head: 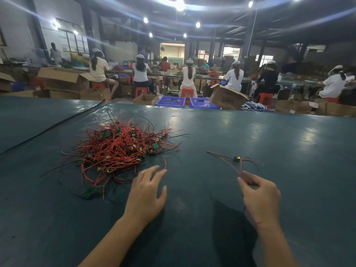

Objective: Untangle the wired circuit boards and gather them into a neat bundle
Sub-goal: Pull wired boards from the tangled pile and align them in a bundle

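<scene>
A tangled pile of small circuit boards point(123, 147) with red and black wires lies on the dark green table point(250, 135), left of centre. My left hand point(147, 191) hovers flat with fingers spread at the pile's near right edge, its fingertips by a loose red wire point(164, 164). My right hand point(260, 195) pinches the red wires of one separate circuit board point(237, 158), which rests on the table just beyond it with its leads splayed out. One green board point(89, 192) lies apart at the pile's near edge.
Beyond the table's far edge stand two blue baskets point(170, 101), open cardboard boxes point(227, 97) and red stools. Several seated people work at benches farther back. A black cable point(57, 126) crosses the table's far left.
</scene>
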`<state>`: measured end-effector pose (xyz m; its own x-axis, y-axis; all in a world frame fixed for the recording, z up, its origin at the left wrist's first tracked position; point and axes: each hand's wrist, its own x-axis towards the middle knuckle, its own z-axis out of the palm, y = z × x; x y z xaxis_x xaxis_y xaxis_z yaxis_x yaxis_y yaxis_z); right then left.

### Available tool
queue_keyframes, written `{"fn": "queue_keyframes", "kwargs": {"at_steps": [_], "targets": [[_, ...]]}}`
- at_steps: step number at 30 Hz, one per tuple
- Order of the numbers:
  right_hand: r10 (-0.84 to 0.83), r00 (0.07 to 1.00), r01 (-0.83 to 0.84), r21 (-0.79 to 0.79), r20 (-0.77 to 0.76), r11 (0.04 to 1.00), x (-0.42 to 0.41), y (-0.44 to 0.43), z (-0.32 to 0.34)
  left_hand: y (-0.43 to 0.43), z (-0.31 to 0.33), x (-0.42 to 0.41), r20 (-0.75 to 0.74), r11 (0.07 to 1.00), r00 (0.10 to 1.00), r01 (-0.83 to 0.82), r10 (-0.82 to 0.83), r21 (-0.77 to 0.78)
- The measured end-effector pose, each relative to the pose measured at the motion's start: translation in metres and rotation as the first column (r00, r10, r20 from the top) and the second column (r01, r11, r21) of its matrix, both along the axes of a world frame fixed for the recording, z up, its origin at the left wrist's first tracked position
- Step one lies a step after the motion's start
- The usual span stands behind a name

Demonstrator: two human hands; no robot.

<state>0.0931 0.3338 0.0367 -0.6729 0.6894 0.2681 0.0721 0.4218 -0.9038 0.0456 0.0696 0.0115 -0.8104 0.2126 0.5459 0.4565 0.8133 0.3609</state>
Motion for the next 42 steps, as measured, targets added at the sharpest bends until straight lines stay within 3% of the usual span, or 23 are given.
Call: {"fn": "queue_keyframes", "kwargs": {"at_steps": [3, 6, 8, 11, 15, 17, 19, 21, 24, 27, 30, 32, 34, 36, 38, 39, 42], "targets": [[-0.054, 0.955, -0.002, 0.190, 0.291, 0.982, 0.006, 0.010, -0.002, -0.012, -0.008, -0.012, 0.181, 0.978, 0.965, -0.171, 0.191, -0.121], [-0.011, 0.907, -0.101, 0.243, 0.421, 0.965, 0.008, 0.007, -0.002, -0.016, -0.015, -0.018, 0.258, 0.958, 0.930, -0.219, 0.262, -0.184], [0.048, 0.915, -0.156, 0.241, 0.400, 0.958, 0.008, 0.000, 0.001, -0.016, -0.014, -0.020, 0.207, 0.959, 0.942, -0.236, 0.265, -0.154], [0.248, 0.933, -0.286, 0.118, 0.260, 0.951, 0.007, -0.018, 0.009, -0.016, -0.013, -0.017, 0.154, 0.971, 0.960, -0.221, 0.234, -0.094], [0.357, 0.931, -0.363, 0.129, 0.071, 0.923, 0.005, -0.060, 0.008, -0.011, -0.006, -0.008, 0.013, 0.990, 0.997, -0.074, 0.073, 0.120], [0.416, 0.906, -0.422, 0.158, 0.071, 0.893, 0.005, -0.083, 0.001, -0.006, -0.001, -0.002, -0.129, 0.987, 0.991, -0.001, 0.022, 0.162], [0.449, 0.872, -0.481, 0.172, 0.196, 0.860, 0.005, -0.096, -0.008, -0.002, 0.002, 0.004, -0.256, 0.987, 0.967, 0.039, 0.003, 0.158], [0.385, 0.868, -0.452, 0.177, 0.314, 0.874, 0.003, -0.093, -0.015, 0.000, 0.003, 0.009, -0.316, 0.987, 0.949, 0.061, -0.010, 0.151], [0.195, 0.927, -0.278, 0.239, 0.320, 0.930, 0.004, -0.074, -0.015, 0.000, 0.004, 0.011, -0.338, 0.985, 0.941, 0.077, -0.021, 0.154], [0.052, 0.919, -0.158, 0.246, 0.390, 0.956, 0.006, -0.051, -0.012, 0.000, 0.004, 0.011, -0.315, 0.972, 0.946, 0.137, -0.072, 0.189], [-0.088, 0.862, -0.119, 0.367, 0.500, 0.923, 0.010, -0.043, -0.011, 0.002, 0.005, 0.012, -0.319, 0.939, 0.936, 0.235, -0.150, 0.250], [-0.094, 0.896, -0.110, 0.422, 0.434, 0.900, 0.012, -0.049, -0.007, 0.003, 0.006, 0.013, -0.339, 0.927, 0.925, 0.268, -0.172, 0.261], [0.073, 0.954, -0.163, 0.301, 0.290, 0.940, 0.011, -0.061, -0.005, 0.006, 0.007, 0.015, -0.351, 0.917, 0.917, 0.292, -0.188, 0.273], [0.322, 0.938, -0.312, -0.087, 0.132, 0.946, 0.010, -0.082, 0.000, 0.008, 0.007, 0.016, -0.358, 0.904, 0.908, 0.326, -0.218, 0.275], [0.450, 0.893, -0.405, -0.451, -0.008, 0.796, 0.009, -0.103, 0.002, 0.011, 0.006, 0.018, -0.350, 0.891, 0.894, 0.377, -0.280, 0.253], [0.474, 0.879, -0.427, -0.536, -0.055, 0.729, 0.009, -0.111, 0.000, 0.011, 0.005, 0.018, -0.338, 0.881, 0.885, 0.409, -0.320, 0.238], [0.443, 0.883, -0.439, -0.601, -0.153, 0.668, 0.010, -0.123, -0.004, 0.014, 0.002, 0.020, -0.295, 0.848, 0.866, 0.475, -0.403, 0.236]]}}
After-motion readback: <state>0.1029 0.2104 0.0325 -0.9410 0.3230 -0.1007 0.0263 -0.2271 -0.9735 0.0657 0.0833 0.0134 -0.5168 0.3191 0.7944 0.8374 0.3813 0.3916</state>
